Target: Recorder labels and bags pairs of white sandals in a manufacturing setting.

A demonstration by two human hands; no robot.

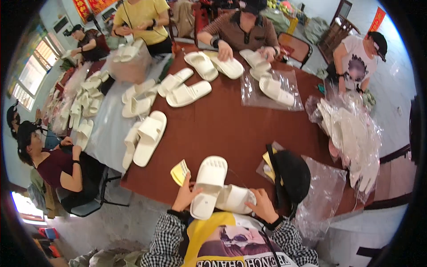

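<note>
Close in front of me at the table's near edge is a pair of cream slippers. My left hand (186, 196) is closed on the side of the left slipper (210, 180), which stands tilted across the other one. A yellow card (179, 172) sticks up from the fingers of that hand. My right hand (264, 205) grips the right slipper (235, 198) at its outer end, with the thumb on top. Part of the right slipper is hidden behind the left one.
The brown table (195, 133) carries more slipper pairs, such as a pair (150, 138) at left. A black cap (291, 175) and clear bag (322, 184) lie at my right, near a heap of bagged slippers (351, 138). Across the table a person (244, 33) handles slippers.
</note>
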